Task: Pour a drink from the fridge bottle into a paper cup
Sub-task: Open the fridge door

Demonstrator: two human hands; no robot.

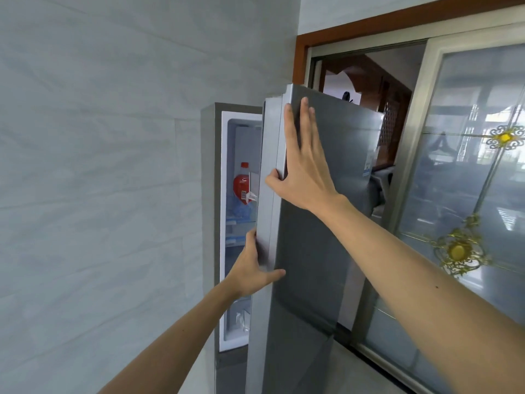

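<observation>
Head camera view, looking up along both bare forearms at a tall grey fridge (208,166) standing between a pale tiled wall (99,166) and a sliding glass door (468,180) with gold ornaments.

The fridge door (312,251) stands partly open, its edge turned towards the person. The left hand (250,271) grasps that edge low down: the thumb lies across the front and the fingers wrap out of sight behind it. The right hand (304,172) is higher up and released, laid flat on the door's front with straight fingers, the thumb resting on the side edge.

Through the narrow gap, the bottle (242,186) stands on a lit shelf inside, with a red cap and red label, well apart from both hands.

From where I stand this looks like the very first step: getting the fridge open. Nothing has been lifted or poured yet. The next move calls for swinging the door wider, since the gap seems too tight for an arm, then freeing one hand to reach in for the bottle.

Much is hidden. The door covers most of the interior, and the bluish items below the bottle may be bags, though I cannot be sure. No paper cup or counter is in view, and how full the bottle is cannot be made out.
</observation>
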